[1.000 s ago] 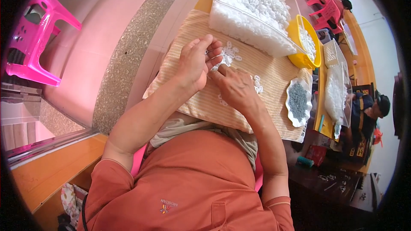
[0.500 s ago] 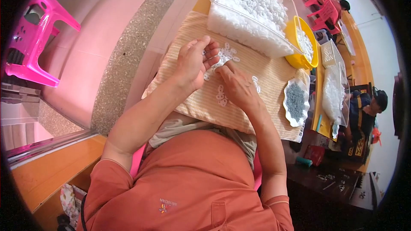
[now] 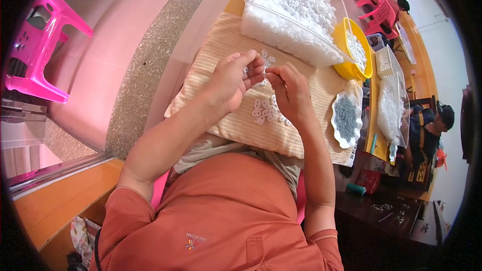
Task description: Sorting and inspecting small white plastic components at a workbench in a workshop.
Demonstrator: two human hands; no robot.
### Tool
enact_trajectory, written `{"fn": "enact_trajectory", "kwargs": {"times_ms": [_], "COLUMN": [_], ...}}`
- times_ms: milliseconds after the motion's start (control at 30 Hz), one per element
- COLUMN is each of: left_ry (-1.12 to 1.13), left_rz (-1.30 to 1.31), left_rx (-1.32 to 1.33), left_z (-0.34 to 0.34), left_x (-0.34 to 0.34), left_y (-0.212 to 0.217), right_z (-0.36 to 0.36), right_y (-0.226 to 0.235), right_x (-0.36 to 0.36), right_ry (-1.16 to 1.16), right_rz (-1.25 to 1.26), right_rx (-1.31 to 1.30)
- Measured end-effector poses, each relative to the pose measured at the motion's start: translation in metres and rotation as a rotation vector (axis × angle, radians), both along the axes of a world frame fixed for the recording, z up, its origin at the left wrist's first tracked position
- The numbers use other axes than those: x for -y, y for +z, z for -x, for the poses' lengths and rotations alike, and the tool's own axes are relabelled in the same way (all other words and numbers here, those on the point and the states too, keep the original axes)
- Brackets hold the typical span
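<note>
Two hands work over one striped cloth: the left hand and the right hand, fingers nearly meeting. Below the fingers lies one cluster of small white rings, roughly a dozen; the exact count is unclear. Beyond the fingers stand one clear bin of white pieces and one yellow bowl. Right of the fingers sits one white dish of grey parts. Three pink chairs stand far off, one pink stool left.

Glossy white plastic rings, ribbed cloth
</note>
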State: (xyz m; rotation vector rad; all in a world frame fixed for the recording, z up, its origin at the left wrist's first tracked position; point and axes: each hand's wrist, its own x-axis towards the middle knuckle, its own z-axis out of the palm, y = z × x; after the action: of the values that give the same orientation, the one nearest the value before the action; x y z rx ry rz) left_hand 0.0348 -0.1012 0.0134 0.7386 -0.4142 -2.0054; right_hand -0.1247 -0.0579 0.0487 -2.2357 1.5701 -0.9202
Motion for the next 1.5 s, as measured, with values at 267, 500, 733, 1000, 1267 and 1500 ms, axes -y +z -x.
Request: {"fn": "enact_trajectory", "kwargs": {"times_ms": [267,500,733,1000,1267,1500], "left_ry": [-0.073,0.091,0.131,0.1,-0.017,0.116], "left_rz": [-0.071,-0.154,-0.12,-0.064,-0.047,-0.118], "left_rx": [-0.165,-0.16,-0.134,-0.09,-0.167,-0.128], "left_z": [0.001,-0.003,-0.006,-0.005,-0.002,-0.007], "left_x": [-0.003,0.002,0.005,0.006,0.002,0.007], "left_y": [-0.003,0.002,0.002,-0.001,-0.007,0.002], "right_z": [-0.022,-0.006,-0.01,-0.005,-0.025,-0.018], "right_y": [0.016,0.005,-0.017,-0.019,0.007,0.006], "right_x": [0.01,0.001,-0.003,-0.003,0.01,0.0], "right_ry": [0.065,-0.038,-0.013,-0.064,-0.018,-0.096], "right_rz": [0.125,-0.033,-0.126,-0.09,0.004,-0.134], "right_rx": [-0.026,-0.056,-0.386,-0.217,0.102,0.115]}}
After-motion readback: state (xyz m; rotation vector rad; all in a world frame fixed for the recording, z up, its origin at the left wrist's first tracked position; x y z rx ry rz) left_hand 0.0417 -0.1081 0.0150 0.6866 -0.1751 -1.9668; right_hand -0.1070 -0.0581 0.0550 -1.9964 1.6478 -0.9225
